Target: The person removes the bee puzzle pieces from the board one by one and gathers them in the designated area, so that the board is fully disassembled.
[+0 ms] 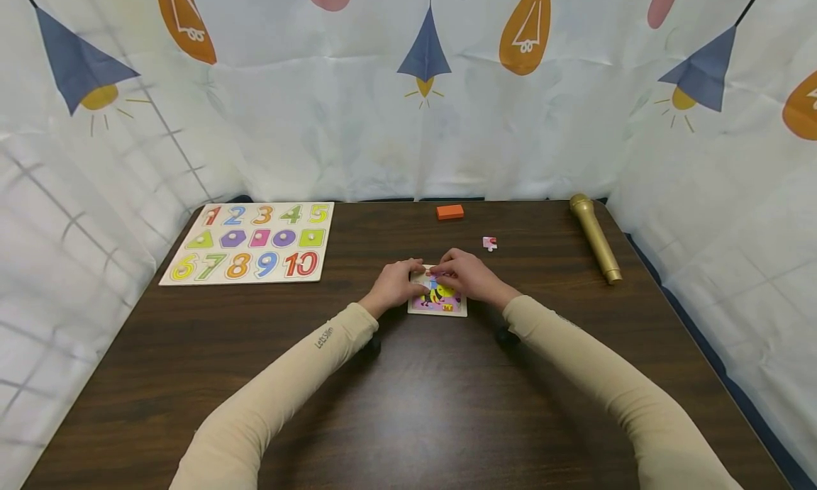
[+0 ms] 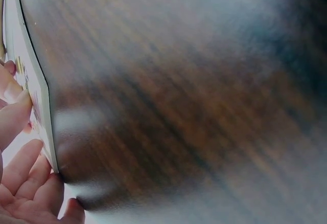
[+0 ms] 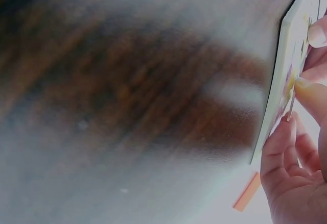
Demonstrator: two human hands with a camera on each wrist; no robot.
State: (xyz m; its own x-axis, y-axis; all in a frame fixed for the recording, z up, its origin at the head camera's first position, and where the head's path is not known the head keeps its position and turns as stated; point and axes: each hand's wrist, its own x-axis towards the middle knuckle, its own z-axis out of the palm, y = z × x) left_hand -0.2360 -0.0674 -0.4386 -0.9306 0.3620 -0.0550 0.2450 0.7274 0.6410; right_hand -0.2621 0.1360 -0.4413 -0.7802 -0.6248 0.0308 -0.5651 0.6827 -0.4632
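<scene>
A small square jigsaw puzzle board (image 1: 439,308) with a yellow bee-like picture and a pale rim lies flat on the table in the head view. My left hand (image 1: 392,286) holds its left side, thumb over the picture and the other fingers by the far left corner. From the right, my right hand (image 1: 474,274) reaches over the upper part of the board. In the right wrist view its thumb and fingers pinch a thin puzzle piece (image 3: 292,109) at the picture's surface. The fingers hide much of the picture's top. A loose pink-and-white puzzle piece (image 1: 489,243) lies beyond the right hand.
A wooden number-and-shape board (image 1: 255,224) lies at the back left of the dark table (image 1: 408,419). An orange block (image 1: 449,212) sits near the back edge. At the right lies a gold microphone-shaped object (image 1: 596,240). Printed curtains (image 1: 332,128) enclose the back and sides.
</scene>
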